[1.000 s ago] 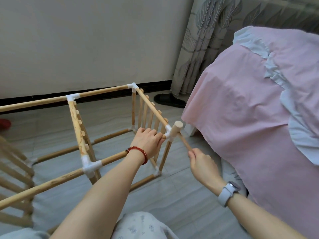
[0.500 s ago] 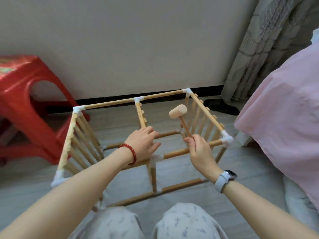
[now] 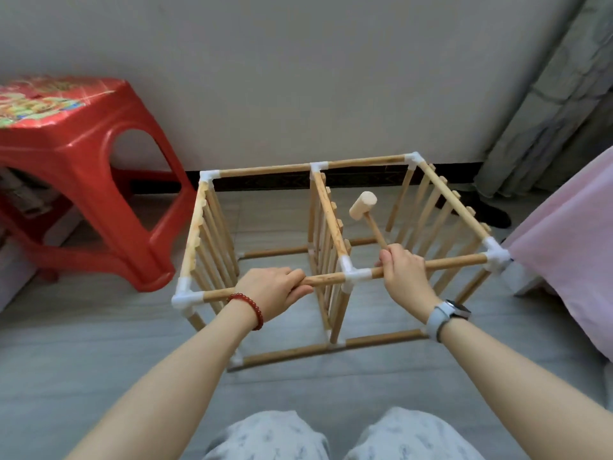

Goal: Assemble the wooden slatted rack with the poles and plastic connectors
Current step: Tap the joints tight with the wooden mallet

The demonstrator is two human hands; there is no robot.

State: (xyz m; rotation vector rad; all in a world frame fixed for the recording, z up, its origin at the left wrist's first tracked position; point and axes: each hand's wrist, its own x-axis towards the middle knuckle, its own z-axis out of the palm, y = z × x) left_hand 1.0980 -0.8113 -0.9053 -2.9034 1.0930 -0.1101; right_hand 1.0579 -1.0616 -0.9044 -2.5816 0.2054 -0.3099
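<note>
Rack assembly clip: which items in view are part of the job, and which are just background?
In use:
- wooden slatted rack frame with white plastic connectors
- small wooden mallet, gripped by right hand
- left hand, gripping the near top pole

Background:
- red plastic stool
- pink bedcover
- grey patterned curtain
- dark slipper
</note>
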